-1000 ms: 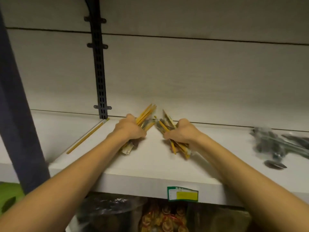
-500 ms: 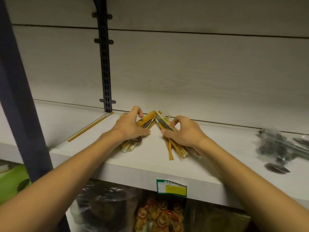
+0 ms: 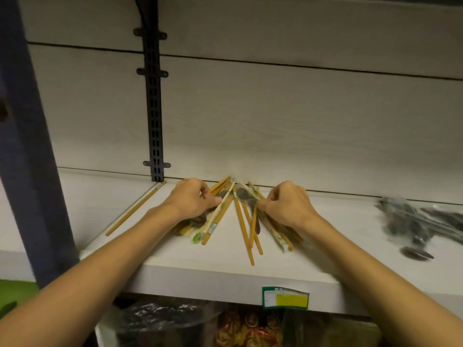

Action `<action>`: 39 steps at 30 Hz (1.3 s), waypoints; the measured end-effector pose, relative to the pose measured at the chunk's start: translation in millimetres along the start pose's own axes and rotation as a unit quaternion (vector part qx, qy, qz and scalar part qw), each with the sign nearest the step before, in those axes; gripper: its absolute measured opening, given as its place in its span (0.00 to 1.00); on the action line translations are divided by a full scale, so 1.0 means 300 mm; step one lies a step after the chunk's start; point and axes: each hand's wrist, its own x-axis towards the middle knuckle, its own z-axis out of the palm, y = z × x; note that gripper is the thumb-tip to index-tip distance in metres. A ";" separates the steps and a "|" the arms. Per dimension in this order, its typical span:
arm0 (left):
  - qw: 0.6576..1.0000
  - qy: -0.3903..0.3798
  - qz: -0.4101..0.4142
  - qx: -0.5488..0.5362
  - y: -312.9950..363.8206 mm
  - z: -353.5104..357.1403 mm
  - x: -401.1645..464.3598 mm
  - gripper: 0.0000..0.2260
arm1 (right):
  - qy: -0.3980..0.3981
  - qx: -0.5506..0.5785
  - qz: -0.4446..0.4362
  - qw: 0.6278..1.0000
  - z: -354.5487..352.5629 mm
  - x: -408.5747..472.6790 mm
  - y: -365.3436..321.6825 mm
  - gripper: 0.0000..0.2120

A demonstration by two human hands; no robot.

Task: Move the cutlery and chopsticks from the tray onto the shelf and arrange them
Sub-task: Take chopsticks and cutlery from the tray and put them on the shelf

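Note:
Two fans of yellow wooden chopsticks and dark spoons lie on the white shelf [image 3: 225, 269], their far ends meeting at the back wall. My left hand [image 3: 191, 200] lies over the left bundle [image 3: 218, 216], thumb and fingers pinching a wrapped pair in it. My right hand [image 3: 285, 204] covers the right bundle [image 3: 248, 229], its fingers curled and pinching a wrapped spoon near the top. One loose chopstick [image 3: 135, 209] lies alone at the left. The tray is not in view.
Plastic-wrapped grey cutlery [image 3: 421, 226] lies on the shelf at the right. A black slotted rail [image 3: 153, 108] runs up the back wall, and a dark blue post [image 3: 27, 146] stands at the left. Packaged goods [image 3: 240, 329] fill the shelf below, under a green price tag [image 3: 285, 298].
Both hands have set the bundles flat on the shelf and loosened from full fists to fingertip pinches. The chopsticks have spread out, with several now lying free between the hands.

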 end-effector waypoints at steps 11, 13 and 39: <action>0.970 -0.046 0.091 0.220 0.035 -0.002 -0.027 0.17 | -0.031 -0.064 0.048 0.996 0.046 -0.022 -0.043 0.14; 0.971 -0.048 0.100 0.211 0.028 0.000 -0.032 0.16 | -0.048 -0.086 0.061 0.993 0.054 -0.015 -0.055 0.19; 1.000 0.017 0.018 0.016 -0.050 0.005 0.039 0.15 | -0.008 -0.153 0.049 0.987 0.124 0.043 -0.082 0.13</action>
